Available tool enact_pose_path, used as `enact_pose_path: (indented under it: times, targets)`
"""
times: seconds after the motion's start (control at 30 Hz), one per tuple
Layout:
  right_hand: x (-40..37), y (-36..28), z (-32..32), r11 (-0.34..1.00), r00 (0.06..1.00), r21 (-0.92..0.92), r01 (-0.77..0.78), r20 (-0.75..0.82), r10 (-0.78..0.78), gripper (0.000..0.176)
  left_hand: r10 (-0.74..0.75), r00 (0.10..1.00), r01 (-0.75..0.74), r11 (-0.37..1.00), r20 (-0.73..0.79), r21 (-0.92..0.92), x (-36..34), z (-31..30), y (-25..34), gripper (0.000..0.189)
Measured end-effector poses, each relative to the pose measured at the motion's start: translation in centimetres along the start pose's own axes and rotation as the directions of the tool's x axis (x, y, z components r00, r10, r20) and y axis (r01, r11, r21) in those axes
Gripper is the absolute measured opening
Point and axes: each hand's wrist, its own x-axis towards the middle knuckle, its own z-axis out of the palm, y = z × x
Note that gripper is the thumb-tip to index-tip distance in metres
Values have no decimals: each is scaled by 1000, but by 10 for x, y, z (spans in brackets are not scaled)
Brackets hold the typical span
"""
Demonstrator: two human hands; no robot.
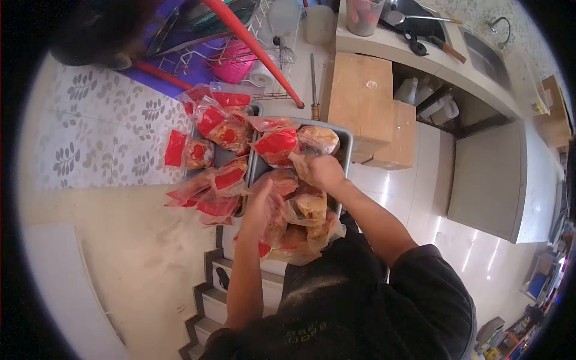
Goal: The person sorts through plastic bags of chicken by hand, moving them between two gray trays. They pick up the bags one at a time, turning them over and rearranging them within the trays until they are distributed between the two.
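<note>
Several clear plastic packets of food with red labels fill two grey trays (347,143) in front of me. My right hand (326,172) is over the right tray, pinching the loose top of a clear packet (309,207) of brownish food. My left hand (264,205) is slightly blurred. It lies closed on a neighbouring packet (283,180) near the middle of that tray. A full packet (318,138) lies at the far end of the tray. More packets with red labels (223,127) are heaped in the left tray and hang over its edge.
Two wooden blocks (362,102) stand right of the trays. Beyond them is a counter with a pan (420,18) and a sink (485,51). A red pole (258,51) and a pink basket (235,60) lie behind the trays. Steps (216,300) show below.
</note>
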Motion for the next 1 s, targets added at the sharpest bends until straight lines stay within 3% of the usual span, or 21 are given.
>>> enact_pose_path:
  times: [0.03, 0.07, 0.17, 0.2, 0.23, 0.27, 0.3, 0.4, 0.5, 0.53, 0.6, 0.63, 0.67, 0.77, 0.8, 0.9, 1.0]
  targets:
    - [-1, -8, -16, 996, 994, 62, 65, -96, -59, 30, -240, 943, 240, 970, 229, 29, -2, -10, -14, 64]
    - [-6, -24, -46, 987, 989, 127, 99, -125, -83, 28, -453, 779, 451, 885, 434, 114, 3, -20, -29, 75]
    - [-25, -46, -93, 884, 936, 390, 258, -328, -128, 22, -178, 707, 561, 730, 684, -390, 15, 32, -81, 85]
    - [-34, -47, -98, 818, 903, 473, 326, -413, -121, 20, -8, 848, 387, 693, 530, -608, 15, 53, -76, 86]
    - [-44, -40, -102, 749, 942, 621, 228, -335, -9, 18, 142, 934, 179, 610, 328, -772, 18, 79, -57, 86]
    - [-56, -28, -106, 653, 966, 747, 124, -241, 93, 16, 261, 961, -46, 487, 95, -872, 21, 92, -45, 87]
    - [-66, -19, -109, 534, 975, 846, 16, -132, 181, 15, 343, 935, -110, 510, 85, -853, 29, 87, -47, 87]
    - [-87, 33, -56, 35, 958, 999, 10, -19, 287, 5, 530, 846, -303, 576, 65, -759, 57, 57, -50, 86]
    - [-83, 38, -50, 337, 969, 940, -55, -30, 244, 26, 575, 813, -425, 693, 91, -582, 70, 26, -36, 83]
    - [-79, 43, -48, 383, 985, 924, 23, -87, 149, 52, 566, 817, -427, 719, 106, -548, 79, 14, -37, 80]
    - [-68, 47, -52, 523, 999, 851, 45, -49, -6, 65, 516, 844, -376, 761, 144, -528, 80, 2, -34, 75]
    - [-64, 45, -55, 585, 997, 809, 63, -19, -81, 71, 501, 857, -375, 766, 120, -523, 78, 5, -33, 74]
    - [-62, 29, -74, 595, 984, 798, -95, 168, -68, 85, 488, 867, -375, 768, 96, -519, 76, 9, -31, 74]
    - [-49, 25, -63, 757, 986, 636, -148, 153, 65, 78, 465, 885, -425, 769, -39, -477, 85, 14, -41, 77]
    - [-49, 26, -60, 735, 989, 663, -143, 127, 77, 75, 456, 885, -445, 770, -93, -457, 91, 13, -48, 78]
    - [-55, 39, -41, 685, 991, 718, -123, 57, 118, 68, 633, 774, -595, 743, 33, -306, 69, 39, -34, 78]
    - [-58, 61, -5, 685, 987, 720, -110, -1, 159, 65, 511, 829, -548, 824, 229, 145, 76, 23, -31, 75]
